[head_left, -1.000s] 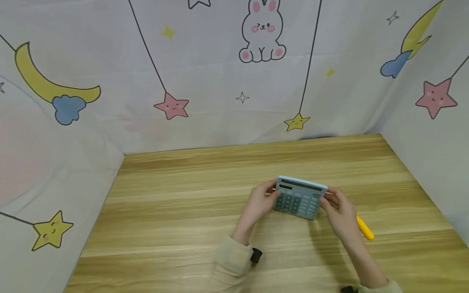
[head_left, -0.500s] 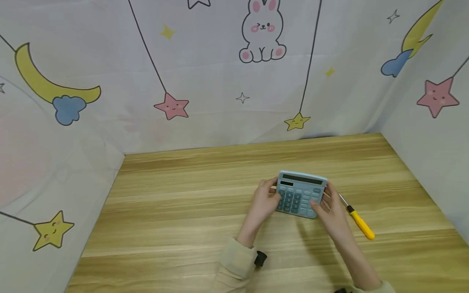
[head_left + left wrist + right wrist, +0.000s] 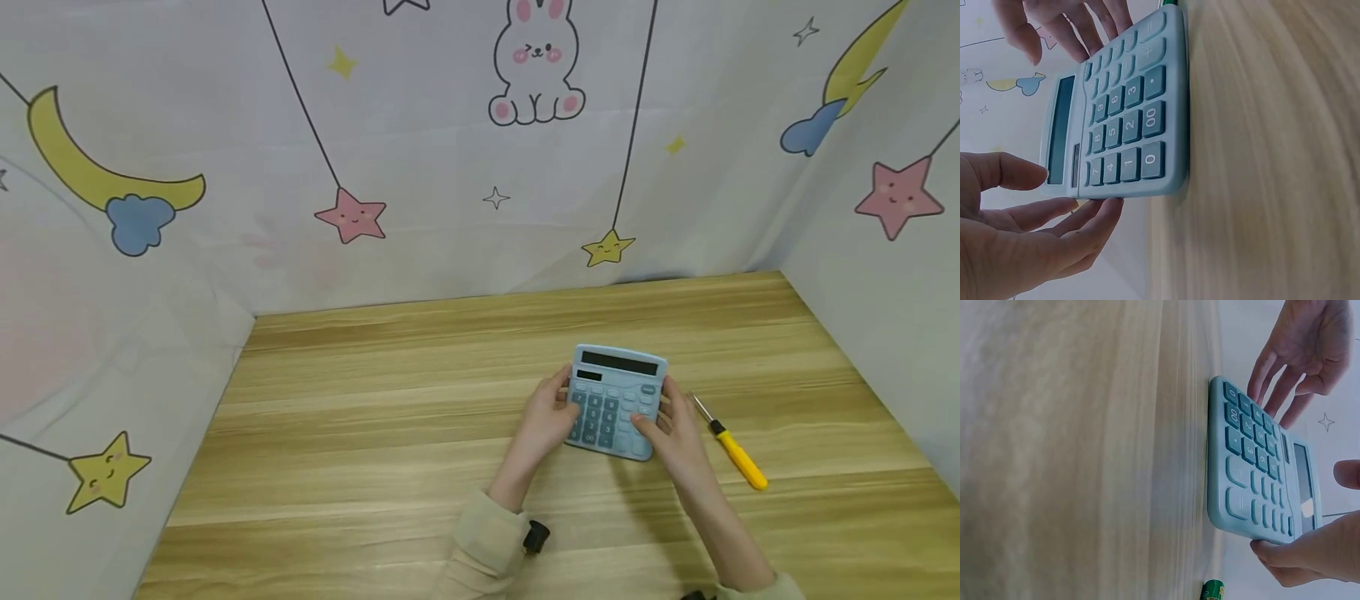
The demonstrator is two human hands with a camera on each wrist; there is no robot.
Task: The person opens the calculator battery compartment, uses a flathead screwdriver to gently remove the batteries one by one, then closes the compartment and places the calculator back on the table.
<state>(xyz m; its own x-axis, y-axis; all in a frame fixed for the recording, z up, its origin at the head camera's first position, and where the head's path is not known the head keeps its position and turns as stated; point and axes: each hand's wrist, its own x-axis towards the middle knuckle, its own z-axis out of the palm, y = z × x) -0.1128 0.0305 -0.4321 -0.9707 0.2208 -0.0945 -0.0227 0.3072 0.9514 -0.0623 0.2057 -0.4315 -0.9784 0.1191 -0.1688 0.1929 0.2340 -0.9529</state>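
Note:
A light blue calculator (image 3: 617, 402) tilts face-up toward me, display end raised. Its lower edge is at or just above the wooden table; I cannot tell whether they touch. My left hand (image 3: 551, 415) holds the left side, thumb over the front. On the opposite side my right hand (image 3: 675, 429) holds it likewise. In the left wrist view, the left fingers (image 3: 1094, 228) lie along the calculator's edge. The right wrist view shows the right fingers (image 3: 1285, 553) at the other edge, with the thumb (image 3: 1349, 474) off the face.
A screwdriver (image 3: 738, 457) with a yellow handle lies on the table (image 3: 360, 433) right of my right hand. In the right wrist view a green battery (image 3: 1212, 590) is partly visible near the calculator. Printed fabric (image 3: 420, 150) surrounds the table.
The calculator has tipped back, so its face shows more fully. Both hands have shifted with it, the right one moving left and uncovering the screwdriver.

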